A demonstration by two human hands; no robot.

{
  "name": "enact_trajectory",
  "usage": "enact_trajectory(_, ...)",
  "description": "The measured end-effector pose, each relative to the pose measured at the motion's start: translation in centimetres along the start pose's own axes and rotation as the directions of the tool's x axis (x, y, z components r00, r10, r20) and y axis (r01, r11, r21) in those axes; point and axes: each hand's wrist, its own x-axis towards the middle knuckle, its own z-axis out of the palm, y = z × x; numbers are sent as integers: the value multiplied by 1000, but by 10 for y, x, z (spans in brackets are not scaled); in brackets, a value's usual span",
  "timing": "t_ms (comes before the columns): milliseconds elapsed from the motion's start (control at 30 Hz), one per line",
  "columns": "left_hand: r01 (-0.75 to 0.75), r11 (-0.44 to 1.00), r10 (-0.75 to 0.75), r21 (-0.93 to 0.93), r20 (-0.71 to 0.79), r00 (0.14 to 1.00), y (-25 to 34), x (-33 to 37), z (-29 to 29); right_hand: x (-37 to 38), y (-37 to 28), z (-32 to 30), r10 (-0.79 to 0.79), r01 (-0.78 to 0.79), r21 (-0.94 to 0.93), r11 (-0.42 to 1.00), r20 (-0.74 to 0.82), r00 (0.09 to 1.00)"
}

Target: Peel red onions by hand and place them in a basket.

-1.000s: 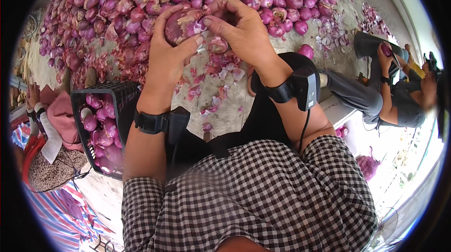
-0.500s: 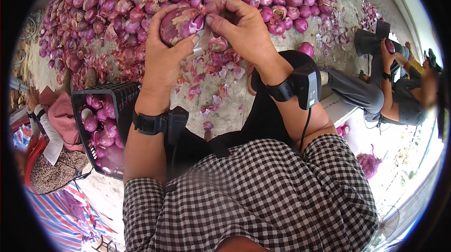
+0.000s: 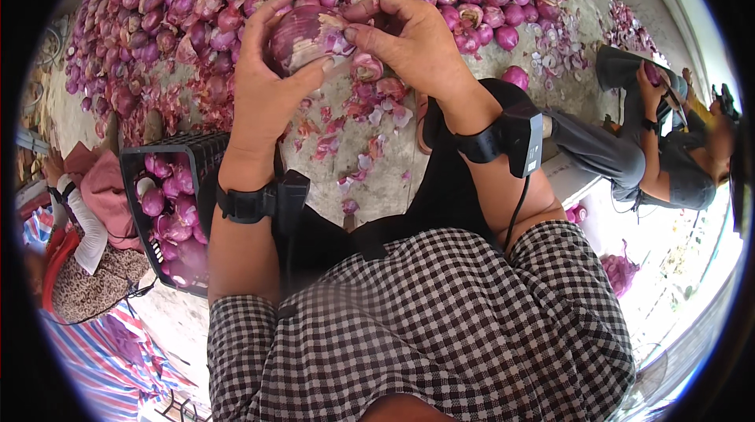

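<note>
A: Nearest stuff?
B: Black-and-white checked shirt (image 3: 425,304), bottom centre. Above it, dark trousers (image 3: 440,178), plus a black strapped box on each wrist, left one (image 3: 291,194) and right one (image 3: 525,139).
A: Hands?
B: Upper centre. Left hand (image 3: 263,92) has its grip round a big red onion (image 3: 308,33), thumb underneath, fingers up the left side. Dry brown skin over part of it, smoother purple elsewhere.
A: Right hand (image 3: 421,48)?
B: At the onion's right end, thumb against it, fingers bent. Can't tell whether that grip has hold of any skin.
A: Around them?
B: Smaller onion (image 3: 367,66) just below the right hand in the picture. Peel scraps (image 3: 366,162) down the middle, on concrete floor (image 3: 393,190).
A: Left side?
B: Black plastic crate (image 3: 208,156), purple onions (image 3: 185,206) inside. Striped sheet (image 3: 118,351), lower left. Person in a white sleeve (image 3: 88,233) at the left edge.
A: Right side?
B: Co-worker in grey trousers (image 3: 598,147), co-worker's hand (image 3: 651,95) on another onion (image 3: 652,73). Purple net bag (image 3: 621,271), lower right.
A: Farthest?
B: Wide onion heap (image 3: 173,21) across the top, loose peelings (image 3: 554,56) at upper right.
</note>
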Motion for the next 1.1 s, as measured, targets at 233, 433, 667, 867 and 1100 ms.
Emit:
enact_trajectory(233, 76, 993, -75, -85, 16, 997, -3, 0, -4, 0, -1, -6, 48, -46, -148, 988, 11, 999)
enact_trajectory(433, 127, 981, -120, -144, 56, 991, -3, 2, -5, -2, 3, -4, -57, 60, -284, 957, 17, 998)
enact_trajectory(667, 253, 856, -211, -452, 141, 967, -8, 2, -9, -1, -4, -3, 106, -121, 107, 987, 140, 985)
enact_trajectory(867, 309, 820, -238, -481, 203, 950, -3, 3, -12, -3, -5, 0, 225, -280, 377, 883, 184, 957)
enact_trajectory(1100, 319, 818, -221, -479, 251, 942, -1, 3, -13, -4, -6, -5, 241, -300, 454, 839, 184, 953)
